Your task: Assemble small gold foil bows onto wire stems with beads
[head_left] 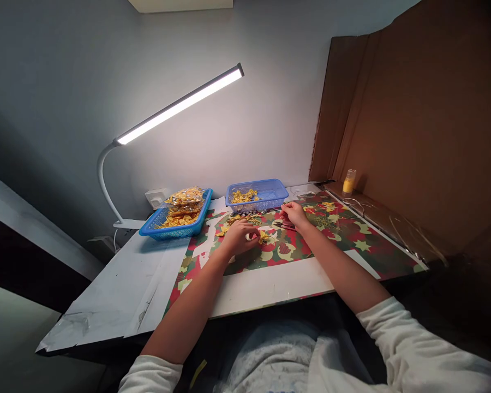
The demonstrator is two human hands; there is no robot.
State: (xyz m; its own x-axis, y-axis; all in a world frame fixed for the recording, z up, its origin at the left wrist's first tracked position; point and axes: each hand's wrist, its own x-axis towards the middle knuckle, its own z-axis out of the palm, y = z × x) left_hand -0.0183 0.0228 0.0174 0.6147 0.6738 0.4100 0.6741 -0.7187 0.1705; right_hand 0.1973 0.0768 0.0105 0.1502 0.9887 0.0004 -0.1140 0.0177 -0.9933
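White sleeves lead up to both forearms on the patterned mat [364, 240]. Left hand [239, 237] curls, its fingers pinching a small yellow bow [264, 236] just at its fingertips. Right hand [294, 213] rests further back, fingers closed over dark scissors [284, 224]. Two blue baskets [276, 191] of yellow bows stand behind.

Pretty dim room, only the bar lamp [180, 103] lights the wall and worktop [270, 284]. Corners fall into dark shadow, and the wide lens bends the edges.
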